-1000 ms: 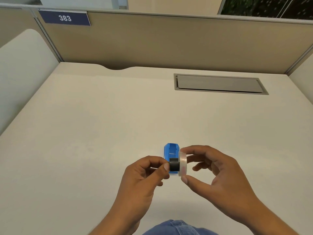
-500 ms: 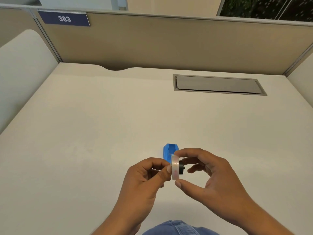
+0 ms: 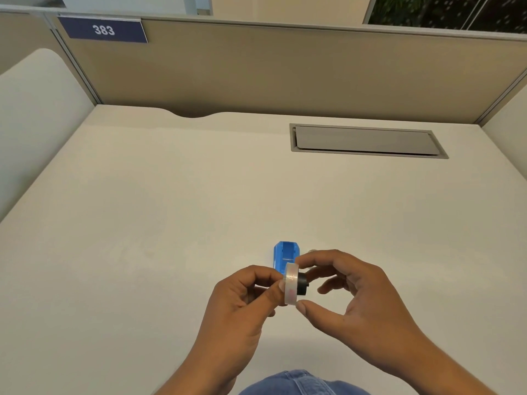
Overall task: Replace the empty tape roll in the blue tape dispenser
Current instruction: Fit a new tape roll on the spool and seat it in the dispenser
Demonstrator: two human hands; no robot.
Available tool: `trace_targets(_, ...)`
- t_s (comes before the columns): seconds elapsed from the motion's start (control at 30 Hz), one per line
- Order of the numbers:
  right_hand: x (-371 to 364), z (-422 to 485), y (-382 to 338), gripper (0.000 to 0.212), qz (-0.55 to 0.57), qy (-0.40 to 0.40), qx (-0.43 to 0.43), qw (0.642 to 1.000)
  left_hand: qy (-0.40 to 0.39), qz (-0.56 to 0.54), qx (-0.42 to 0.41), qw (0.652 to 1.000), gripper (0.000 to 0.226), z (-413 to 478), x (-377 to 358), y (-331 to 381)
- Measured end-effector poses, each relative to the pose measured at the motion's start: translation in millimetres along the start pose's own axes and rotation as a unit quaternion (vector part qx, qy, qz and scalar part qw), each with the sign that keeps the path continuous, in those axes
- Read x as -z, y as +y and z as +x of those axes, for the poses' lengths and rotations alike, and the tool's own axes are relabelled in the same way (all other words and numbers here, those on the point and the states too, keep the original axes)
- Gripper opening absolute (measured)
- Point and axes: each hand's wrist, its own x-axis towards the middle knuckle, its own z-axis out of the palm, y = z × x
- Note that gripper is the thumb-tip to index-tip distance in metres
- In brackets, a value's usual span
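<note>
The blue tape dispenser (image 3: 286,255) lies on the desk (image 3: 171,223) just beyond my hands, its open top facing up. A clear tape roll (image 3: 291,284) stands on edge in the air, gripped by my right hand (image 3: 359,306) with the forefinger on top and the thumb underneath. A black spindle (image 3: 302,284) sits through the roll and pokes out of its right face. My left hand (image 3: 242,303) pinches at the roll's left face, where the spindle's other end is hidden by the fingers.
A grey cable hatch (image 3: 368,141) is set into the desk at the back right. Beige partition walls (image 3: 285,72) close the desk at the back and sides, with a blue 383 sign (image 3: 104,29). A small pale thing (image 3: 312,250) peeks out beyond my right forefinger.
The roll slid leftward over the black spindle, which was left of the roll and now sticks out on its right. Both hands drifted slightly left and nearer me.
</note>
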Motion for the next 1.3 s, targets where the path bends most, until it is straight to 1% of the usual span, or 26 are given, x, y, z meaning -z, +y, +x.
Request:
trace_targets(0.1,-2.3,-0.1,-1.2,0.05,-0.009,-0.003,-0.004,1.0,-0.004,0.001,-0.004,1.0,0.038,1.1,-0.1,-0.6)
trace_targets(0.23,-3.4,1.5,-1.9,0.046,-0.006,0.006,-0.005,1.0,-0.007,-0.006,-0.009,1.0,0.03,2.5,1.4,-2.2)
trace_targets(0.37,-3.3,2.3,0.4,0.048,-0.005,0.005,-0.019,1.0,-0.005,-0.005,-0.006,1.0,0.022,3.8,4.2,-5.3)
trace_targets(0.5,-2.0,0.5,2.7,0.053,0.013,0.005,-0.026,1.0,-0.007,-0.018,-0.014,1.0,0.022,3.6,5.4,-6.8)
trace_targets(0.57,-1.3,-0.1,5.6,0.047,0.032,0.017,-0.037,0.999,-0.006,-0.023,-0.013,1.0,0.021,3.7,5.8,-7.7)
trace_targets(0.67,-1.3,1.0,13.3,0.029,0.058,0.035,-0.059,0.996,-0.007,-0.022,-0.008,1.0,0.011,4.9,6.5,-10.1)
trace_targets(0.7,-1.4,1.3,16.3,0.026,0.063,0.041,-0.065,0.995,-0.006,-0.019,-0.008,1.0,0.009,5.4,6.8,-11.0)
trace_targets(0.8,-3.1,2.8,21.5,0.023,0.071,0.048,-0.085,0.993,-0.003,-0.017,-0.008,1.0,0.013,6.4,6.5,-12.9)
trace_targets(0.87,-4.8,4.3,24.0,0.019,0.075,0.041,-0.095,0.992,-0.004,-0.014,-0.003,1.0,0.004,8.5,5.1,-15.0)
trace_targets(0.93,-6.6,5.6,26.6,0.017,0.079,0.03,-0.102,0.991,-0.008,-0.008,-0.003,1.0,0.01,10.6,3.6,-18.2)
trace_targets(1.07,-8.6,9.3,32.0,0.016,0.084,0.025,-0.107,0.99,-0.007,0.007,0.002,1.0,0.013,16.1,1.5,-22.4)
trace_targets(1.3,-13.3,24.8,51.0,0.016,0.081,0.015,-0.129,0.988,0.0,0.056,-0.019,0.998,0.008,37.1,0.7,-35.8)
